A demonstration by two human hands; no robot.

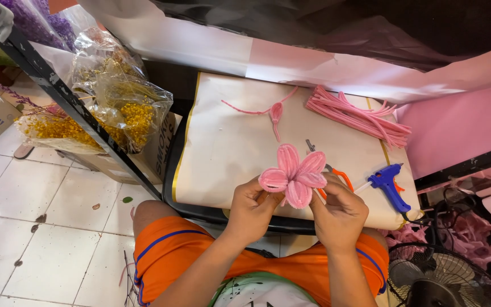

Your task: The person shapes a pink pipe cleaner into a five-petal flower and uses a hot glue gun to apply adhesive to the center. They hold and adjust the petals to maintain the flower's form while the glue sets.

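The left hand (252,203) pinches the pink pipe-cleaner flower (294,174) from below on its left side, fingers closed on the underside of a petal. The right hand (339,209) grips the same flower from the right, fingertips curled in under the petals near the centre. The flower is held up in the air over the near edge of the cream paper sheet (228,142) that covers the tray on the person's lap, petals facing the camera.

The petals look soft and loosely looped, so a hard squeeze from either hand could bend one out of shape, and a twist at the centre could probably loosen the bundle so the petals splay. The blue glue gun (389,185) lies just right of the right hand, its nozzle pointing toward it; if hot, a sideways move of that hand could brush the tip. Orange-handled scissors (336,173) lie partly hidden behind the flower, where a lowered hand might meet them. Farther off, the bundle of pink pipe cleaners (359,116) and a half-bent pink stem (274,111) lie well apart from both hands.
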